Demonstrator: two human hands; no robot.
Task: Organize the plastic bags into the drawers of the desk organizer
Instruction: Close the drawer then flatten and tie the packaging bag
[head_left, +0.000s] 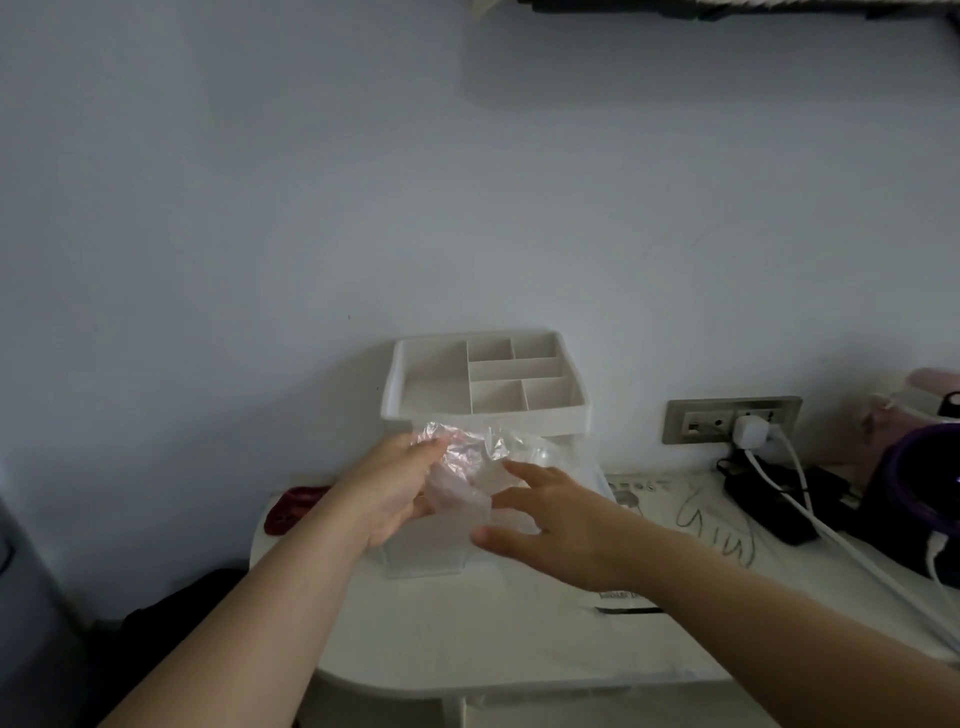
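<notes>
Plastic bag (465, 467), clear, crumpled, pinkish sheen, left fingers (423, 448) gripping it, right fingers (525, 472) spread

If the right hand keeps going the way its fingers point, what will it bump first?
Most likely the crumpled plastic bag, held by the left hand just ahead of the right hand. The desk organizer sits behind it.

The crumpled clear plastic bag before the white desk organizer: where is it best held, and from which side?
Probably grip the crumpled clear plastic bag at its bunched ends, from both sides. It is soft, loose film with no firm edge; the left hand holds its left end, the right hand, fingers spread, is at its right.
</notes>
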